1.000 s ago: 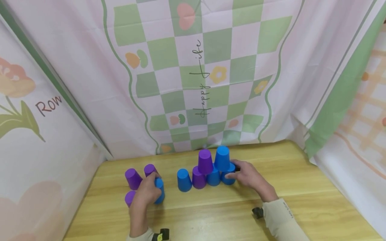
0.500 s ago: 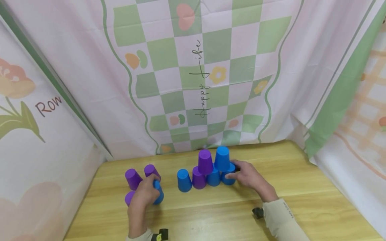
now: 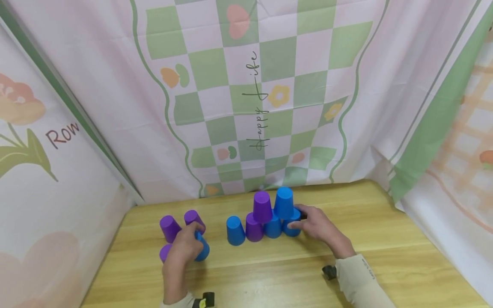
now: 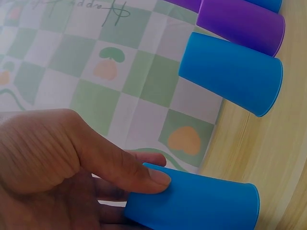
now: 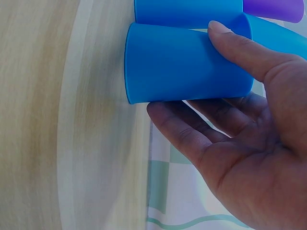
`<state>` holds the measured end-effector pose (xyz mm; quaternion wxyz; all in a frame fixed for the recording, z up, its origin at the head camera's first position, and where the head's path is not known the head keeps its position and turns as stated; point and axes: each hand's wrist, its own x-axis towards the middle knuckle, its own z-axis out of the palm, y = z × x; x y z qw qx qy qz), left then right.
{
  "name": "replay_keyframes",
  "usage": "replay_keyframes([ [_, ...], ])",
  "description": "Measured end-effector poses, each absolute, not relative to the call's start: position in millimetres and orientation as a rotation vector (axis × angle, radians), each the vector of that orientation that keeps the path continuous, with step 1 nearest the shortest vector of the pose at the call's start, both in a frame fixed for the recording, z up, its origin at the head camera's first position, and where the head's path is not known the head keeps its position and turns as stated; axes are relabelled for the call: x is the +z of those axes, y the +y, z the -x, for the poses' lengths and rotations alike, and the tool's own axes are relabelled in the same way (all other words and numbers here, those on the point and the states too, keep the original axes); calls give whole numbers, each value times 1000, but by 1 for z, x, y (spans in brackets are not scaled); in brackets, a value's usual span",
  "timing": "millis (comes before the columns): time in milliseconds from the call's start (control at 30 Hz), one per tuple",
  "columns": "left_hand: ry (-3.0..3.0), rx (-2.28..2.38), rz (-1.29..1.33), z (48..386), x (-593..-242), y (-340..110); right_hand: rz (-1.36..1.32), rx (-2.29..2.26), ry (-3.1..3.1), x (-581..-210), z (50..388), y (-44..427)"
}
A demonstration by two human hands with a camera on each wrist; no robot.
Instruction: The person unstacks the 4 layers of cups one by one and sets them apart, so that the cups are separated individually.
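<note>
My left hand point(image 3: 185, 246) grips an upside-down blue cup point(image 3: 202, 249) on the left; in the left wrist view the thumb presses that blue cup point(image 4: 201, 199) near its narrow end. On the right, my right hand point(image 3: 316, 222) holds the rightmost blue cup point(image 3: 291, 226) of a bottom row, thumb on one side, fingers on the other, also seen around the blue cup point(image 5: 182, 64). That row also has a blue cup point(image 3: 235, 231), a purple cup point(image 3: 253, 229) and a blue cup point(image 3: 273, 227). Above them stand a purple cup point(image 3: 262, 207) and a blue cup point(image 3: 284, 202).
Beside my left hand stand upside-down purple cups point(image 3: 170, 229), one further back point(image 3: 192, 217) and one partly hidden by the hand point(image 3: 164, 253). A patterned curtain point(image 3: 246, 98) hangs along the back edge of the wooden table point(image 3: 262, 282).
The left hand has shifted slightly left, and the blue cup in it has tilted, its top moving left. The right hand and the stacked cups have not visibly moved.
</note>
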<state>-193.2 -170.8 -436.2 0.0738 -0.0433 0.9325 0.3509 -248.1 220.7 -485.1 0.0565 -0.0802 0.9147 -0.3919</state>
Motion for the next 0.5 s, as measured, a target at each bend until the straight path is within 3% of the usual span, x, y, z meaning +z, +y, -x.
replay_keyframes([
  [500,2798,1104,127,189,-427,-169,267,-1197,2774,-486,249,221],
])
